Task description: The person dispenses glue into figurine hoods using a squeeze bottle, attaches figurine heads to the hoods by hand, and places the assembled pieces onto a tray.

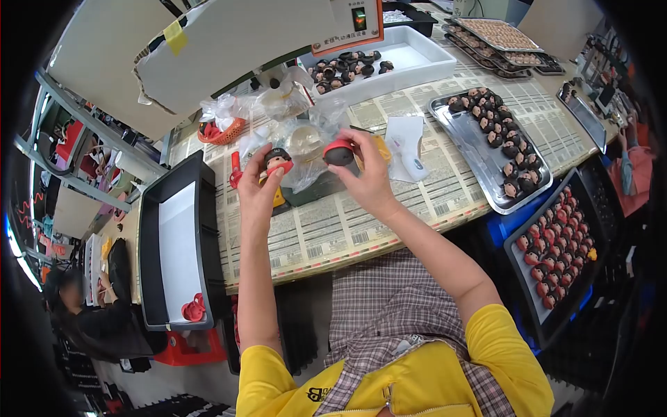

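My left hand (258, 189) pinches a small doll head (277, 159) with black hair, a pale face and a red part at its lower edge. In my right hand (368, 174) is a dark rounded piece (339, 154) with a red rim, held between thumb and fingers. The two pieces are apart, both above the newspaper-covered table (313, 240). Clear plastic bags (300, 139) lie behind and between my hands. A red tool handle (235, 169) lies just left of my left hand.
Left stands a black tray (210, 243) with red pieces. A white bin (424, 66) and a metal tray (464, 149) hold dark-haired heads; a lower right tray (526, 285) holds red-and-black ones. A machine (243, 42) overhangs the back. People sit at far left and far right.
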`<state>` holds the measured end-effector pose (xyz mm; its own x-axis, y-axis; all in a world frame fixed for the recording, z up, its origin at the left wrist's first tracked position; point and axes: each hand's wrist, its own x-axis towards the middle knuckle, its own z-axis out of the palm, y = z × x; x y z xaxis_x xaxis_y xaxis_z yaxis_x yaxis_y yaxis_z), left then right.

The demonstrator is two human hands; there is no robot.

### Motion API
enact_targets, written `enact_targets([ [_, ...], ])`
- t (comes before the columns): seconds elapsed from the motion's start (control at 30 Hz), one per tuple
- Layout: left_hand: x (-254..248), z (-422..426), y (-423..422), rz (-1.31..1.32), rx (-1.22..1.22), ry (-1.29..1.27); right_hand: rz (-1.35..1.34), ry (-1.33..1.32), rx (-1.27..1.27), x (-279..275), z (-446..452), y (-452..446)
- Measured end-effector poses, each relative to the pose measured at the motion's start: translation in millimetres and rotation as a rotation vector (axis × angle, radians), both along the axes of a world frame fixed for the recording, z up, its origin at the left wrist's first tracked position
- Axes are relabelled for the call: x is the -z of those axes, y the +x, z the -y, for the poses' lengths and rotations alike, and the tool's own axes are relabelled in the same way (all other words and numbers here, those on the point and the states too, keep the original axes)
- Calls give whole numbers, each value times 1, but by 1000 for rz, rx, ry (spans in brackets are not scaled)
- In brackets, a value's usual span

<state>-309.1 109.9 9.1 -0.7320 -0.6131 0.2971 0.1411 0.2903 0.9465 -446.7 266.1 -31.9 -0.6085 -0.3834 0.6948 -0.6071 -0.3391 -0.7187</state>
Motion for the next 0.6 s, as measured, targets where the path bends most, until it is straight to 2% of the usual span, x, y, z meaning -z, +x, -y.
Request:
enact_targets([
  [0.23,7,7,-62,88,-46,-170,183,-27,-60,22,-58,11],
  [0.4,18,20,-63,112,-58,-388,251,51,15,34,-83,16],
  [0.6,21,20,-57,171,-39,-461,273,66,37,59,-89,17],
])
